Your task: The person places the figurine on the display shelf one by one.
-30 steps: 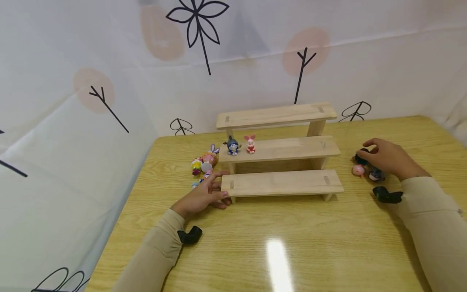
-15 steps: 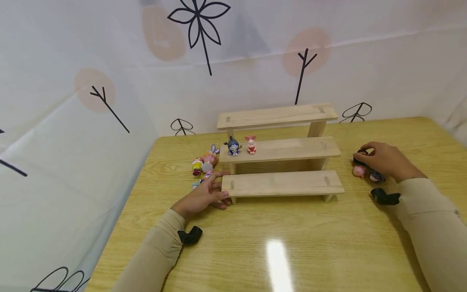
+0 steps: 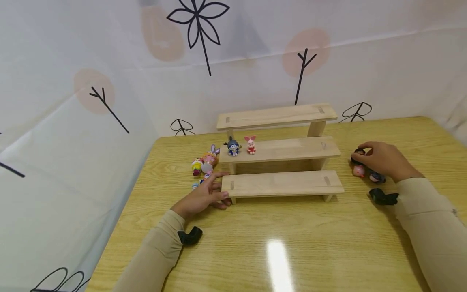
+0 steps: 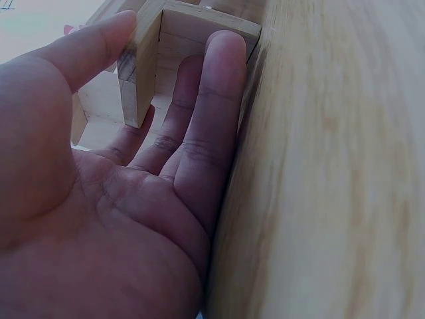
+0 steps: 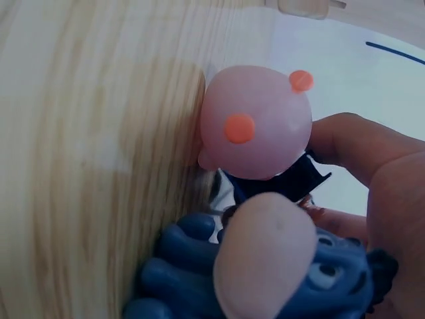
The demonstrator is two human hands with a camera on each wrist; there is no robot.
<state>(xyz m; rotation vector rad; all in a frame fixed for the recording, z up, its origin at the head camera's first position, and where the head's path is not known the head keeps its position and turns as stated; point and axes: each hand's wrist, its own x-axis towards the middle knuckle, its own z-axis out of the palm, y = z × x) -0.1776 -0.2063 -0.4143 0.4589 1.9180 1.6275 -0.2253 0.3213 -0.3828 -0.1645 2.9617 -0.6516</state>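
Observation:
A three-step wooden shelf [image 3: 281,183] stands mid-table. On its middle step stand a blue figure [image 3: 232,147] and a pink figure [image 3: 250,144]. My left hand [image 3: 222,188] lies flat on the table with straight fingers against the lowest step's left leg [image 4: 139,73], the thumb on the leg's other side. Right of the shelf, my right hand [image 3: 361,152] curls its thumb and fingers round a small black figure [image 3: 359,156]. Beside it lie a pink pig figure [image 3: 358,171] [image 5: 255,123] and a dark blue figure [image 3: 375,177] [image 5: 265,266].
Several small colourful figures [image 3: 204,164] lie in a cluster on the table left of the shelf. The yellow wooden table [image 3: 277,247] is backed by a white printed cloth [image 3: 109,101]. The shelf's top step [image 3: 275,114] carries nothing.
My right hand has drawn in slightly and its fingers have closed round the black figure. The left hand has stayed put.

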